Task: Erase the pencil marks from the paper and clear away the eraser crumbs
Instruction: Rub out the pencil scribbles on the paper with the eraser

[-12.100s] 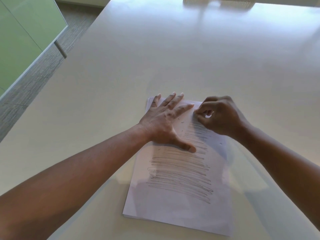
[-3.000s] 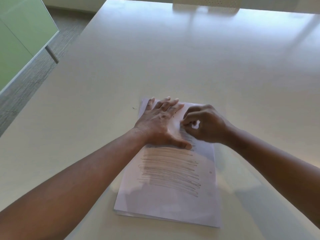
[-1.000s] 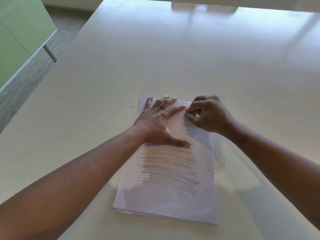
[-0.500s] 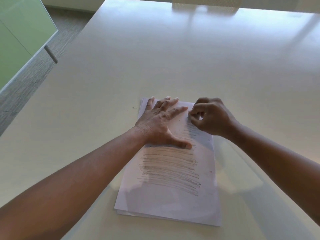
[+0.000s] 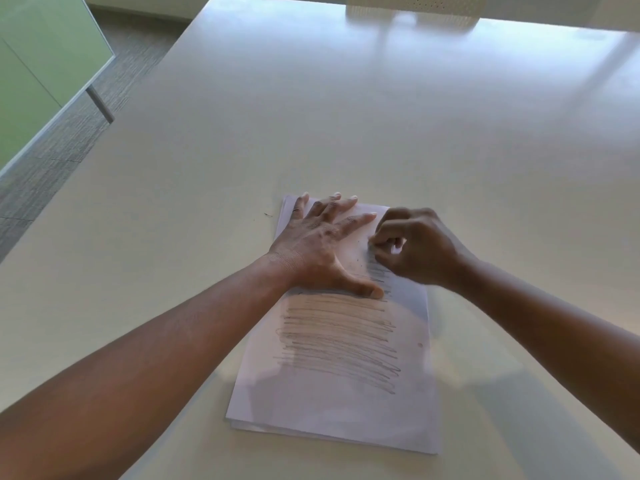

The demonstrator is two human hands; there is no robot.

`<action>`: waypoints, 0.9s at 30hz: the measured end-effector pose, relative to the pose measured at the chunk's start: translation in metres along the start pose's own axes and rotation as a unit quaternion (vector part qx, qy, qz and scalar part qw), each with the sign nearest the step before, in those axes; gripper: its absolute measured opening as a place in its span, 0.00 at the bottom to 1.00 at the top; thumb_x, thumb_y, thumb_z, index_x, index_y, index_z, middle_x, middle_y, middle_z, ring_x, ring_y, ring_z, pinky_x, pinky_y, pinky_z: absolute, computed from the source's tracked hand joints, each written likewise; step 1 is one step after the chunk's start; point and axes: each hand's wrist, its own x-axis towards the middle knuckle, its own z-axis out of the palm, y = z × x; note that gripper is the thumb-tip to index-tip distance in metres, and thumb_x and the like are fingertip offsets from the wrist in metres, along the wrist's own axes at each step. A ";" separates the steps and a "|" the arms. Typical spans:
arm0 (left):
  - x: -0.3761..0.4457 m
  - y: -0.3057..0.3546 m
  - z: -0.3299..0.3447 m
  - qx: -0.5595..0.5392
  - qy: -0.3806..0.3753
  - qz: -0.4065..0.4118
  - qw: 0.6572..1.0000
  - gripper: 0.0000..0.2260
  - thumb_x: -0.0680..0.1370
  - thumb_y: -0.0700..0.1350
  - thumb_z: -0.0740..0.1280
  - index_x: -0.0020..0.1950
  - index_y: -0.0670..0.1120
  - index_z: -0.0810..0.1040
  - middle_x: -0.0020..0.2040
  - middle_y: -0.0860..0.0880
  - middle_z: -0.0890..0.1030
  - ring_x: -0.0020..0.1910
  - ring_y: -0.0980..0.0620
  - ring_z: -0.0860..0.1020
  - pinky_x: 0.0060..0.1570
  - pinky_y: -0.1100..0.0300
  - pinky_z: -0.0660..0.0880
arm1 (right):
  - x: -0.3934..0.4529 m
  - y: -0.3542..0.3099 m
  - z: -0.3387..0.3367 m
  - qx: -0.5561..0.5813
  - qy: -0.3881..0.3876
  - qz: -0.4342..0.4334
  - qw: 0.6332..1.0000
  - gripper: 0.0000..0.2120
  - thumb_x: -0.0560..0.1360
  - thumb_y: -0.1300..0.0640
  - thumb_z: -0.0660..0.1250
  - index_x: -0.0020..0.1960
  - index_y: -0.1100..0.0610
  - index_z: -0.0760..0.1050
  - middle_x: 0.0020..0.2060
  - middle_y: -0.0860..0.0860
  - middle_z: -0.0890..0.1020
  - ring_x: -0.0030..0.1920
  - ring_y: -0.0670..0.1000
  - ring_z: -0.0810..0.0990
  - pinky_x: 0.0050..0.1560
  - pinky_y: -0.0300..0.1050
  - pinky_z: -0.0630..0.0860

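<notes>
1. Head view, paper (image 5: 332, 403): a thin white sheaf, several sheets to judge by the stepped near edge, lying flat on the pale table (image 5: 346, 116) at about 6 o'clock in the frame, long side running away from the wearer.
2. Head view, pencil marks (image 5: 339, 341): dense grey horizontal scribble across the middle of the top sheet; the far part, toward 12 o'clock, looks largely cleaned, with a short patch of lines just beneath the right hand.
3. Head view, left hand (image 5: 318, 247): laid flat on the far half of the sheet, fingers spread toward 1 o'clock, thumb pressed down at the upper edge of the scribble; it holds nothing and pins the paper.
4. Head view, right hand (image 5: 415, 251): fingers curled, tips pinching a small white eraser (image 5: 394, 244), mostly hidden, set against the sheet at the right margin, at 3 o'clock from the left hand.
5. Head view, eraser crumbs (image 5: 356, 260): a few dark specks between the two hands; one dark shred (image 5: 267, 214) lies on the table just off the sheet's far left corner, at 10 o'clock.
6. Handling, judged: paper is light, limp and easily creased or torn; it likely slides on the smooth top, so hold it flat close beside the rubbed patch. The eraser seems small and firm, best pinched low, near its working end. Crumbs are weightless and should be brushed off gently.
</notes>
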 end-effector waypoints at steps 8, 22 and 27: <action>0.000 0.001 0.000 -0.009 0.008 -0.007 1.000 0.66 0.56 0.88 0.54 0.85 0.53 0.45 0.84 0.55 0.46 0.82 0.56 0.39 0.78 0.40 0.35 | 0.010 0.003 0.005 -0.006 0.015 -0.004 1.000 0.03 0.68 0.66 0.74 0.37 0.60 0.85 0.34 0.52 0.82 0.30 0.50 0.78 0.34 0.49 0.77; 0.000 0.000 -0.001 -0.005 -0.005 -0.001 1.000 0.61 0.57 0.88 0.53 0.83 0.60 0.43 0.84 0.55 0.44 0.82 0.53 0.37 0.78 0.38 0.34 | 0.014 0.011 -0.008 0.020 0.075 0.068 0.995 0.01 0.70 0.62 0.76 0.40 0.56 0.86 0.35 0.49 0.83 0.30 0.46 0.78 0.36 0.45 0.78; 0.000 0.001 -0.001 -0.001 -0.003 -0.002 1.000 0.60 0.56 0.88 0.53 0.83 0.62 0.45 0.84 0.55 0.44 0.82 0.54 0.38 0.77 0.38 0.34 | 0.004 0.012 -0.013 0.013 0.017 0.116 0.993 0.03 0.70 0.61 0.75 0.42 0.56 0.87 0.36 0.48 0.82 0.32 0.47 0.80 0.37 0.45 0.78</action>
